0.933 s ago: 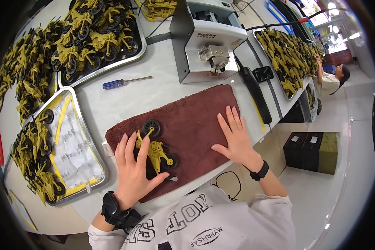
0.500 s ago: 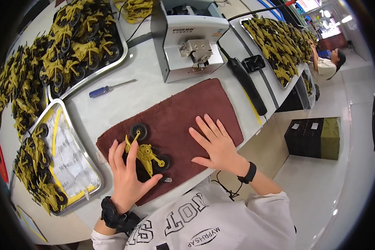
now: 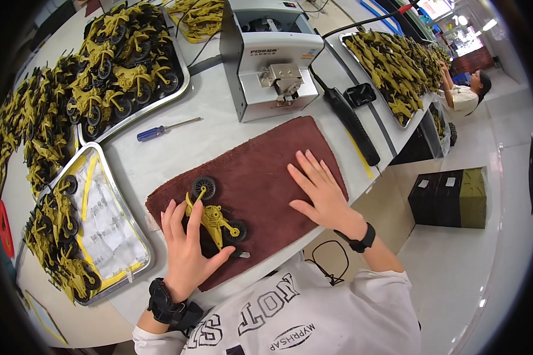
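Note:
A yellow toy motorcycle (image 3: 215, 222) with black wheels lies on its side on a dark red towel (image 3: 272, 171). My left hand (image 3: 186, 251) curves around its left side, thumb and fingers spread apart. The fingertips are right by the motorcycle's front; whether they touch it I cannot tell. By the rear wheel, near my thumb, is a small dark piece with a pale end (image 3: 243, 254). My right hand (image 3: 323, 192) rests flat on the right part of the towel, fingers stretched out, holding nothing.
Several more toy motorcycles fill metal trays (image 3: 145, 251) on the left. A blue-handled screwdriver (image 3: 154, 133) lies beyond the towel. Behind stands a grey machine (image 3: 272, 71); a black corded tool (image 3: 352, 124) lies right of it. Another person (image 3: 465, 94) sits beside a tray of yellow parts (image 3: 391, 71).
My right hand has slid a little to the right and away from me across the towel. The left hand and the motorcycle keep their places relative to each other; the whole view has shifted slightly.

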`<control>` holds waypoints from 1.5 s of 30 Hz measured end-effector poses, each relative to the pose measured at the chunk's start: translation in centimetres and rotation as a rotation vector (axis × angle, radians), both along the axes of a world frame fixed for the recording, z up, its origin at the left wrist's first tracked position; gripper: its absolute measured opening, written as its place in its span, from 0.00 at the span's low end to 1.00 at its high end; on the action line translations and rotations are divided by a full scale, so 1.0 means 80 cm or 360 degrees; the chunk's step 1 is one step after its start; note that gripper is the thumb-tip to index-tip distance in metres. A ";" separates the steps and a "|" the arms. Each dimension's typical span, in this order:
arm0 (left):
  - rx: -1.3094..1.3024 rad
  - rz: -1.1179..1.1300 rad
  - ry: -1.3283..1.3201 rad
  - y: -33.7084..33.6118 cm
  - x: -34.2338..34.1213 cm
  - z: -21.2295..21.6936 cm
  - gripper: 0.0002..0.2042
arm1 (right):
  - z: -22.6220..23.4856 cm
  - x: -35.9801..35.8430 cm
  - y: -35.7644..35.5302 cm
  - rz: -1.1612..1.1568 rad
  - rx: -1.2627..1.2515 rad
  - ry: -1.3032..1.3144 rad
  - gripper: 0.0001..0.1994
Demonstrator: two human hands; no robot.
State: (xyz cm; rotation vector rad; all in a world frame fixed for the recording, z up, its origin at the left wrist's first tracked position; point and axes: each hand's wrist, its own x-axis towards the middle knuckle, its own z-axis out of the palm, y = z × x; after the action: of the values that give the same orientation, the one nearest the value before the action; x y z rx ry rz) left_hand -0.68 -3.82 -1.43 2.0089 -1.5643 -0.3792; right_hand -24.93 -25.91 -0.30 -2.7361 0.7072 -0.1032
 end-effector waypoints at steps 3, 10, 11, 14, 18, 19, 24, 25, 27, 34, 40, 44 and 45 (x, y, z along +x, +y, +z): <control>-0.0021 0.0025 -0.0012 0.002 0.000 -0.002 0.49 | 0.010 0.007 -0.011 -0.0020 -0.0043 0.0015 0.37; -0.0056 0.0034 0.0033 0.001 0.001 -0.002 0.49 | -0.007 0.007 -0.030 0.0099 -0.0207 0.0081 0.38; -0.0044 0.0027 0.0033 0.000 0.002 -0.002 0.49 | -0.006 0.007 -0.031 0.0114 -0.0208 0.0081 0.38; -0.0032 0.0030 0.0030 0.004 0.002 -0.004 0.49 | -0.010 0.007 -0.023 0.0092 -0.0221 0.0084 0.38; -0.0076 0.0010 0.0007 0.003 0.002 -0.008 0.48 | -0.007 0.017 -0.007 0.0113 -0.0164 0.0065 0.40; -0.0058 0.0012 0.0016 0.004 0.001 -0.008 0.48 | -0.006 0.018 -0.001 0.0191 -0.0137 0.0042 0.41; -0.0089 0.0029 0.0027 0.001 0.001 -0.007 0.48 | -0.004 0.018 -0.021 0.0209 -0.0152 0.0077 0.40; -0.0097 0.0035 0.0022 0.000 0.000 -0.007 0.48 | -0.006 0.016 -0.023 0.0200 -0.0144 0.0084 0.40; -0.0107 0.0029 0.0034 -0.001 0.000 -0.008 0.48 | -0.008 0.015 -0.026 0.0194 -0.0154 0.0046 0.40; -0.0093 0.0041 -0.0008 0.002 0.000 -0.011 0.48 | -0.011 0.009 -0.022 0.0173 -0.0147 -0.0053 0.42; -0.0038 0.0049 -0.0057 0.002 0.002 -0.011 0.48 | -0.012 -0.012 0.019 0.0410 -0.0101 0.0056 0.43; -0.0035 0.0053 -0.0041 0.002 0.002 -0.011 0.49 | -0.015 -0.006 0.010 0.0403 -0.0135 0.0049 0.43; -0.0035 0.0064 -0.0044 0.002 0.003 -0.010 0.49 | -0.014 -0.006 0.009 0.0414 -0.0135 0.0046 0.43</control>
State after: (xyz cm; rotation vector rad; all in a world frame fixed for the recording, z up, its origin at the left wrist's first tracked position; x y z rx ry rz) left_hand -0.46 -3.69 -2.26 2.0332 -1.5358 -0.3187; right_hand -25.38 -25.22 -1.46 -2.8883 0.3565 -0.0356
